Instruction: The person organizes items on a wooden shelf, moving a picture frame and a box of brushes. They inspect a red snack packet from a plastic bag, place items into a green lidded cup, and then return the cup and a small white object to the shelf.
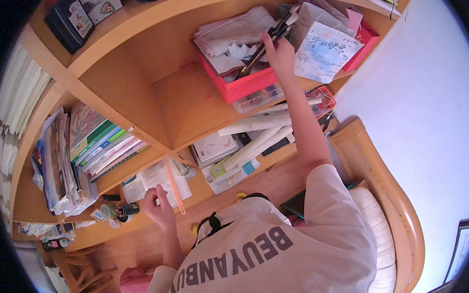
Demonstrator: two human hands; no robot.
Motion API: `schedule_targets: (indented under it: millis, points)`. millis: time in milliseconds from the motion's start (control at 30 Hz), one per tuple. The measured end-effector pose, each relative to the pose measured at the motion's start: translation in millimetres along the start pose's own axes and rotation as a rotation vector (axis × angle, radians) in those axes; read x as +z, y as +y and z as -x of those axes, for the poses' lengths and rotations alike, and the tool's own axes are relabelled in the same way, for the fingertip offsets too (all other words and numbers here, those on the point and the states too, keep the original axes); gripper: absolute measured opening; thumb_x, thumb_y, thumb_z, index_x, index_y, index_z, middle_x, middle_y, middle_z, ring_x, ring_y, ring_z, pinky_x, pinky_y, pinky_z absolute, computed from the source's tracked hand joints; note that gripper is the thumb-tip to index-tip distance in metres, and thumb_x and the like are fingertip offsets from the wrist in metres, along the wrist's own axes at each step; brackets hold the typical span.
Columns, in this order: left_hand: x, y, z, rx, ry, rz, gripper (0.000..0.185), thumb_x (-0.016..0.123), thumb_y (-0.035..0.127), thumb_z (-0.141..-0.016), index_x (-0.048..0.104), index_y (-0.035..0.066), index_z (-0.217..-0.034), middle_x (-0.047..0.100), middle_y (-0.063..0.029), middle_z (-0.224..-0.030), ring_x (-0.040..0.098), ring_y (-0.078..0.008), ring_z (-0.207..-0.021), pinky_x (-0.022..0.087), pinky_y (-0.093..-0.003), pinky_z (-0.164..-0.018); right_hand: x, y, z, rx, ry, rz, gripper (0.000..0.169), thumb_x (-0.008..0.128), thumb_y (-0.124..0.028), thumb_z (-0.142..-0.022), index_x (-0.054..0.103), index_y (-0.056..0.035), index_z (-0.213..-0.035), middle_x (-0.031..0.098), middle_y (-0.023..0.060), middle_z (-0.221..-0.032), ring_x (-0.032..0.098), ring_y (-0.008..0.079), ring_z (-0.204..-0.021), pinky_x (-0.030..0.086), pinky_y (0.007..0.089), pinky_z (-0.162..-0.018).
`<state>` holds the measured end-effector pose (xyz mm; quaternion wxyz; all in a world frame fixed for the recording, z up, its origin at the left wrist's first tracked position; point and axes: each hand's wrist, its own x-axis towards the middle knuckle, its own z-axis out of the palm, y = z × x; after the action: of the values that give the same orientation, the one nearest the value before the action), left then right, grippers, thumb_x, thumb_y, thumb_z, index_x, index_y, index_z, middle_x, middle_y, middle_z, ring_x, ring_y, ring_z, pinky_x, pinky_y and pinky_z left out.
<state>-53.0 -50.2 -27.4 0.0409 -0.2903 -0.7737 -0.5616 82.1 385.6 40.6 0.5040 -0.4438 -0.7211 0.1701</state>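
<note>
My right hand (279, 52) grips a bundle of long-handled brushes (259, 51), their dark handles slanting over a red box (239, 87) on the upper shelf. Folded cloth or paper (236, 29) and crumpled white tissue (243, 50) lie in that box. Beside the hand, a sheet of paper with blue drawing and writing (325, 52) leans on a second red box (366, 46). Lower down at the left, my left hand (158, 204) is loosely curled with nothing visible in it, close to an orange strip (174, 185) and white papers (152, 180).
Paper rolls (258, 145) and a clear plastic case (258, 98) lie below the red box. Books and folders (103, 145) fill the left compartment. Small jars (126, 209) stand near my left hand. A wooden bed end (396, 201) curves along the right, by the wall.
</note>
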Motion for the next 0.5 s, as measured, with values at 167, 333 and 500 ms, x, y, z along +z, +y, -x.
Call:
schedule_targets:
  millis: [167, 333, 500]
  points:
    - [17.3, -12.0, -5.6, -0.201, -0.273, 0.185, 0.031, 0.056, 0.011, -0.089, 0.049, 0.003, -0.061, 0.046, 0.0021, -0.058, 0.037, -0.0022, -0.053, 0.028, -0.0193, -0.047, -2.4, 36.5, 16.8, -0.305, -0.063, 0.012, 0.054, 0.065, -0.040, -0.078, 0.053, 0.0063, -0.104, 0.052, 0.0287, -0.109, 0.049, 0.0429, -0.104, 0.037, 0.0462, -0.090]
    - [33.4, -6.9, -13.1, -0.331, -0.554, 0.317, 0.016, 0.054, 0.013, -0.090, 0.057, 0.002, -0.079, 0.049, 0.0029, -0.061, 0.042, -0.0025, -0.051, 0.034, -0.0178, -0.043, -17.8, 27.1, 57.3, -0.333, -0.041, -0.001, 0.075, 0.071, -0.026, -0.076, 0.031, 0.0025, -0.132, 0.039, 0.0205, -0.129, 0.039, 0.0330, -0.120, 0.038, 0.0394, -0.095]
    - [84.8, -4.1, -32.0, -0.259, -0.835, 0.509, 0.026, 0.056, 0.014, -0.089, 0.049, 0.007, -0.113, 0.052, 0.0005, -0.079, 0.050, -0.0050, -0.065, 0.040, -0.0193, -0.051, -11.3, 75.0, 60.8, 0.098, -0.107, -0.585, 0.064, 0.066, -0.028, -0.078, 0.040, 0.0047, -0.126, 0.052, 0.0140, -0.117, 0.049, 0.0223, -0.109, 0.039, 0.0337, -0.092]
